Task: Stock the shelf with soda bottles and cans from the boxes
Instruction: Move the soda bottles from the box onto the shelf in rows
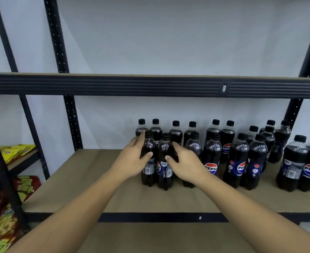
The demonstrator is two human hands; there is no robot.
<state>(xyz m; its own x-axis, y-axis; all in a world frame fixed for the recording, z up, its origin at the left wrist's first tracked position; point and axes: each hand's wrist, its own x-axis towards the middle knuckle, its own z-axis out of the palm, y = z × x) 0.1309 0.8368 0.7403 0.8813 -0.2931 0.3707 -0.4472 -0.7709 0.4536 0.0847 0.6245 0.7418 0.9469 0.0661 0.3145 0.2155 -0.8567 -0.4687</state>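
Note:
Two dark Pepsi bottles with black caps stand side by side on the brown shelf board (99, 189). My left hand (134, 157) grips the left bottle (148, 172), thumb across its front. My right hand (185, 163) grips the right bottle (164, 172), thumb on its label. Both bottles stand upright at the left end of a group of several Pepsi bottles (236, 157) that fills the middle and right of the shelf in two rows.
A black metal beam (150, 85) of the upper shelf crosses above the bottles. Black uprights (72, 121) stand at the left and right. A neighbouring rack on the left holds yellow snack packets (13, 152). Bare board lies left of the bottles and on the lower shelf (150, 238).

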